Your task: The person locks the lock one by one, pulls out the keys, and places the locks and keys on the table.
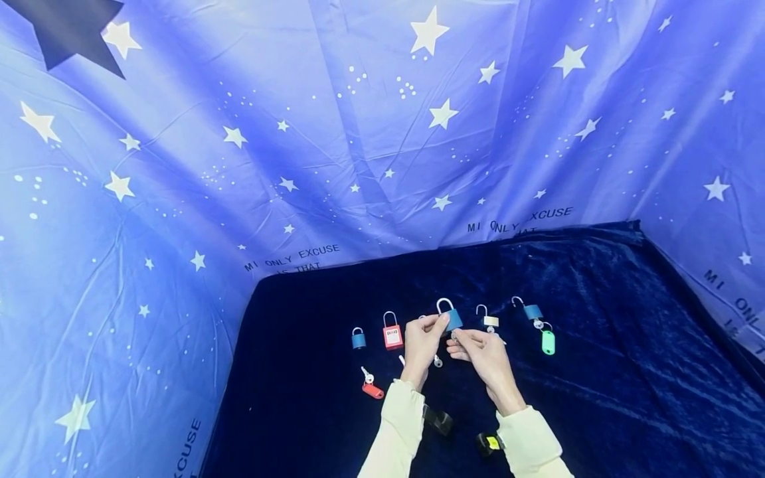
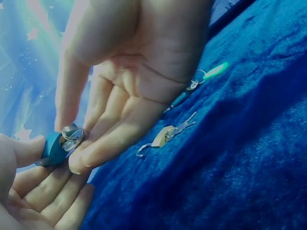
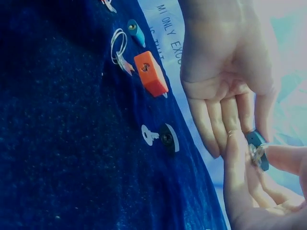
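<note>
My left hand point(image 1: 423, 342) grips a blue padlock point(image 1: 454, 320) by its body, with the shackle pointing up. Below it, my right hand point(image 1: 485, 357) pinches a key with a metal ring point(image 2: 74, 137) between thumb and fingers at the padlock's keyhole end. The key's blade is hidden. Both hands are above the dark blue cloth. Just right of them lies a small brass padlock point(image 1: 491, 321), its shackle open and keys in it. In the right wrist view, a dark padlock point(image 3: 168, 139) with a loose silver key point(image 3: 149, 135) beside it lies past my left hand.
To the left lie a small blue padlock point(image 1: 358, 341), a red padlock point(image 1: 392, 337) and a key with a red tag point(image 1: 372, 390). At the right is an open blue padlock point(image 1: 532, 312) with a green tag point(image 1: 548, 342). A starry curtain point(image 1: 382, 133) hangs behind the cloth.
</note>
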`<state>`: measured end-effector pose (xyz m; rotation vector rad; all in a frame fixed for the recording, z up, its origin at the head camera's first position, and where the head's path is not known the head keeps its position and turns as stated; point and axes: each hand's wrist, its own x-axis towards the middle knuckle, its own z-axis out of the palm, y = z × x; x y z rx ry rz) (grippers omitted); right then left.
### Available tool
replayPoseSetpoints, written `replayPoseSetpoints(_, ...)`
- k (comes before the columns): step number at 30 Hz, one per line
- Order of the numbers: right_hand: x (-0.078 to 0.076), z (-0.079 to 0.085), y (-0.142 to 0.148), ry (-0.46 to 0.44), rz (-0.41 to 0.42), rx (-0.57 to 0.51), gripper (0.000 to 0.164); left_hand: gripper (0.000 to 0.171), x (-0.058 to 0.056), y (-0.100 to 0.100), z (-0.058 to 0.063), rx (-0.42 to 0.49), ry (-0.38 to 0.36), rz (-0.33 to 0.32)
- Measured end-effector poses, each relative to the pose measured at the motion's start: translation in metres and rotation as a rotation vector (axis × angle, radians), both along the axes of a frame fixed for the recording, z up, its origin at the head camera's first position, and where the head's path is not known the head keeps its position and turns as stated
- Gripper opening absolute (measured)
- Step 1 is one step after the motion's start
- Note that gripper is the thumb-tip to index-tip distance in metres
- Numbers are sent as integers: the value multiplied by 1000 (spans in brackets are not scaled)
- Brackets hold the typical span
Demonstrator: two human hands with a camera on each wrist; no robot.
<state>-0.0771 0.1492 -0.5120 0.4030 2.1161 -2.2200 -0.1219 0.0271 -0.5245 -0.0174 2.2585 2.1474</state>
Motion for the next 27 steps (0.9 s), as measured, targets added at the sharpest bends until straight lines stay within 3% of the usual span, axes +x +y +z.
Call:
replayPoseSetpoints(6,0,-3,-1,35,7,-1,33,30,-1,-1,2,42,-9,-29)
replayPoseSetpoints(18,-4,-3,-1,43,3,-10,26,31,-1,-2,2,26,-3,-61)
replayPoseSetpoints(27,-4,-7,-3,86,-51,27,25,30,-3,-2,4,74,-10,-79)
